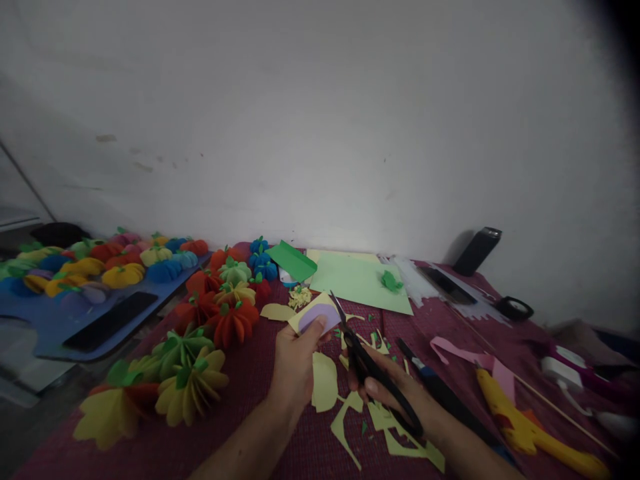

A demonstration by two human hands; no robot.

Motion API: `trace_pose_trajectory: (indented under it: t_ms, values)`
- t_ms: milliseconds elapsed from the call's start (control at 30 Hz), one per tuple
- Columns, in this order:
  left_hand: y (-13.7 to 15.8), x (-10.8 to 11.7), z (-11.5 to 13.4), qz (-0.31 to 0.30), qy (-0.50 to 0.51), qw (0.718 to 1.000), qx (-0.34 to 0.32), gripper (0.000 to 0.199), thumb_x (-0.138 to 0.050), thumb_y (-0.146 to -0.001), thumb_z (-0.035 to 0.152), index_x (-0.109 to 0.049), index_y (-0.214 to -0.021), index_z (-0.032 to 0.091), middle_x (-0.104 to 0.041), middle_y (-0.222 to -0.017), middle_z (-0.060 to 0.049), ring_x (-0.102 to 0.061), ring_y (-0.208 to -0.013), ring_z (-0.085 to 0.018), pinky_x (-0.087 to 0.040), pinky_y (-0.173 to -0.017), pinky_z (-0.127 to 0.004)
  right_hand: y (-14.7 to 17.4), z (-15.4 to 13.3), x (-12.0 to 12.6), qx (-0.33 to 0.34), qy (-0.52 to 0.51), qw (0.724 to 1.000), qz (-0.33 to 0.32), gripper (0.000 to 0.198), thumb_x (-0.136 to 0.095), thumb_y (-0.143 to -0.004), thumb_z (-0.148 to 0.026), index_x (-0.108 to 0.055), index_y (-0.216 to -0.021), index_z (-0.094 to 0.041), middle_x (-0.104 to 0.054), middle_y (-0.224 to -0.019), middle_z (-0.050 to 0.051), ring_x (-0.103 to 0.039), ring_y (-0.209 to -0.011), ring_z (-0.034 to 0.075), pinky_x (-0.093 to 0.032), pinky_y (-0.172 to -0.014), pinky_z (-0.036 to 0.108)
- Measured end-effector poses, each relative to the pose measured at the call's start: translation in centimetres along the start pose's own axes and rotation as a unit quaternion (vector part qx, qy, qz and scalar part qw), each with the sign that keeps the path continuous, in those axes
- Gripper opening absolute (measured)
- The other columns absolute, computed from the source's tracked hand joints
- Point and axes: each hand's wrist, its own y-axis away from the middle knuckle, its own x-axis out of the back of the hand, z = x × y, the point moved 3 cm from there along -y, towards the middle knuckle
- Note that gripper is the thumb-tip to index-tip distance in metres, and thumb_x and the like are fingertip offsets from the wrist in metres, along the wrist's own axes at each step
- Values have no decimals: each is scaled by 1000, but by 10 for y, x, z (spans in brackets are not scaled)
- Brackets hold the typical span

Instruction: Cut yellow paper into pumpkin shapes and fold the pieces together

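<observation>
My left hand (295,357) pinches a piece of yellow paper with a rounded purple paper shape (319,316) lying on top of it. In my right hand (395,393) is a pair of black-handled scissors (373,367). The blades are parted a little and point up, just beside the right edge of the held papers. Below the hands lie a cut yellow shape (325,381) and several yellow offcuts (345,433). Another rounded yellow piece (277,311) rests to the left of the held papers.
Folded paper pumpkins (190,383) crowd the left side, with more on a blue table (30,320) beside a black phone (113,321). Light green sheets (350,280) lie at the back. On the right are a utility knife (450,400), a yellow glue gun (525,427) and black tape (515,307).
</observation>
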Motion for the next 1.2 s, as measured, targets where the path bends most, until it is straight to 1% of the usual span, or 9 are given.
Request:
trace_pose_trajectory:
  t_ms: [200,367,633,767,900,1200]
  values:
    - [2,-2,1,-5,8,1000,5,28,-69,-61,24,-64,-85,12,-66,-81,-7,-61,-72,-16,-48,-64,-28,0,3,1,-15,-2,1000,9,54,-53,-76,-51,-46,-119,-20,-56,-79,4,-53,-74,18,-43,-68,30]
    - [3,-1,2,1,1,1000,2,27,-68,-63,25,-64,-85,11,-66,-83,-8,-60,-72,-16,-48,-63,-28,0,5,1,-19,-2,1000,10,54,-53,-76,-51,-46,-119,-19,-55,-78,4,-50,-68,16,-42,-62,28]
    - [1,-2,1,1,4,1000,0,29,-69,-61,25,-64,-86,11,-66,-83,-7,-60,-73,-16,-49,-63,-28,0,8,1,-14,-14,1000,5,47,-52,-78,-47,-47,-116,-19,-51,-74,1,-44,-62,12,-37,-57,23]
    - [2,-2,2,5,7,1000,-1,32,-70,-60,25,-65,-88,11,-66,-83,-8,-60,-73,-17,-49,-64,-29,1,6,2,-24,-9,1000,10,49,-52,-78,-47,-46,-118,-20,-52,-76,1,-46,-64,13,-38,-59,25]
    - [3,-2,3,9,4,1000,-7,28,-70,-58,25,-65,-83,12,-67,-81,-7,-61,-73,-17,-48,-64,-29,2,5,2,-16,-15,1000,11,49,-51,-79,-47,-44,-120,-20,-55,-81,4,-48,-69,14,-40,-63,26]
    - [2,-2,1,13,4,1000,-8,29,-70,-58,26,-64,-83,11,-67,-82,-8,-61,-72,-18,-49,-64,-30,1,7,2,-21,-17,1000,15,51,-53,-76,-50,-47,-117,-20,-54,-75,3,-50,-64,14,-42,-60,26]
